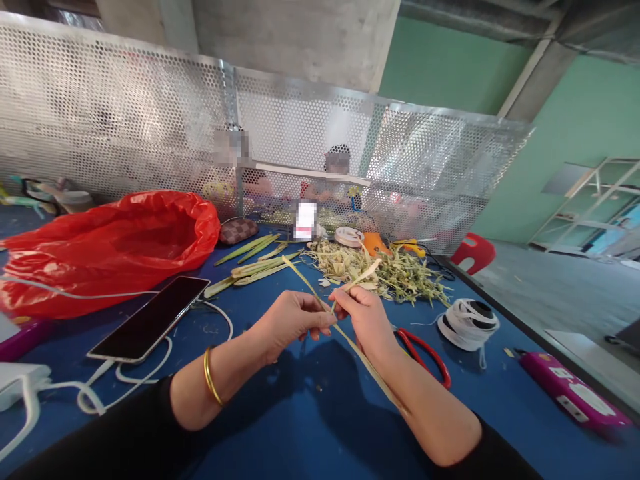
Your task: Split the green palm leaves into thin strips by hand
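Pale green leaf strips cross between my two hands above the blue table (pixel 240 440). My left hand (pixel 295 317), with a gold bangle at its wrist, pinches a long leaf strip (pixel 306 280) that runs from upper left down under my right forearm. Close against it, my right hand (pixel 367 317) has its fingers closed around a second, paler leaf strip (pixel 369 272) sticking out to the upper right. The fingertips nearly meet, and the crossing of the strips is partly hidden. Beyond the hands lie a pile of woven leaf pieces (pixel 410 277) and several flat leaves (pixel 265 268).
On the left are a red plastic bag (pixel 105 247), a phone (pixel 150 320) and white cables (pixel 165 357). Red-handled scissors (pixel 430 357), a white spool (pixel 467 325) and a purple box (pixel 570 390) sit to the right. A perforated metal screen (pixel 300 127) stands behind, with people beyond it.
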### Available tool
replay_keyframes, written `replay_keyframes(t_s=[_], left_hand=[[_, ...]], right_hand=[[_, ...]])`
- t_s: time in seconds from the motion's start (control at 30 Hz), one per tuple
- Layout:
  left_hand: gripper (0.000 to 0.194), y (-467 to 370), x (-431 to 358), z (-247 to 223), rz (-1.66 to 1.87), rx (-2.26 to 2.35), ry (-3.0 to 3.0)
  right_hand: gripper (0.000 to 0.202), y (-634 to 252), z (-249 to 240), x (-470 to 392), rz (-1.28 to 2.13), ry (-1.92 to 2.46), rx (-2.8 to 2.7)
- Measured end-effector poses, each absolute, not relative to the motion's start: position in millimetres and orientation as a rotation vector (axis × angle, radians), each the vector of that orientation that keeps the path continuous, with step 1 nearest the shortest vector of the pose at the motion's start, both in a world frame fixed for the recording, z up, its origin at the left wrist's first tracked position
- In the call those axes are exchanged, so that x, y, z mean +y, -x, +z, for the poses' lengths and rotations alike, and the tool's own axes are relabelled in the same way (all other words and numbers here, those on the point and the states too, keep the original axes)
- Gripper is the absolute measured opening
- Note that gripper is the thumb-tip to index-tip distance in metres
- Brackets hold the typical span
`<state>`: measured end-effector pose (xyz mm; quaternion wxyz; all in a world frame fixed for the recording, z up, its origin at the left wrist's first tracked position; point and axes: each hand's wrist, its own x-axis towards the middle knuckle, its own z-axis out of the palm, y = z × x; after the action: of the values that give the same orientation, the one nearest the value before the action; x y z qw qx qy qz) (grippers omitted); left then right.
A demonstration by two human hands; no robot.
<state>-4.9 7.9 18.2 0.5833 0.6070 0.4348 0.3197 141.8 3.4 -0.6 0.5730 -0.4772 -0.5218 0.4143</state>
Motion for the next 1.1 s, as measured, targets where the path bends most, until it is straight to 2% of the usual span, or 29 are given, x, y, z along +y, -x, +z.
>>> replay_keyframes(t_s=[0.2,0.37,0.5,0.63,0.93,1.1], left_hand=[[0.023,7,9,21,0.891,1.048,-1.313],[0.03,10,13,22,0.888,1.067,-1.236],[0.03,9,14,18,0.927,1.088,-1.32],[0.03,6,12,16,0.959,1.112,-1.387],[0.032,6,15,16,0.904,1.1,-1.338],[0.028,6,12,22,0.916,1.029,-1.371]], right_hand=[[0.034,-157,15,2,1.152,1.165,-1.405],[0.024,-161,23,-6,0.987,1.287,-1.737],[0.028,-154,22,-10,0.912,1.29,-1.796],[0.02,-149,19,-11,0.898,1.306,-1.793],[0.018,-158,15,-6,0.596,1.291,-1.985],[0.017,-158,19,-10,0.152,1.24,-1.835]])
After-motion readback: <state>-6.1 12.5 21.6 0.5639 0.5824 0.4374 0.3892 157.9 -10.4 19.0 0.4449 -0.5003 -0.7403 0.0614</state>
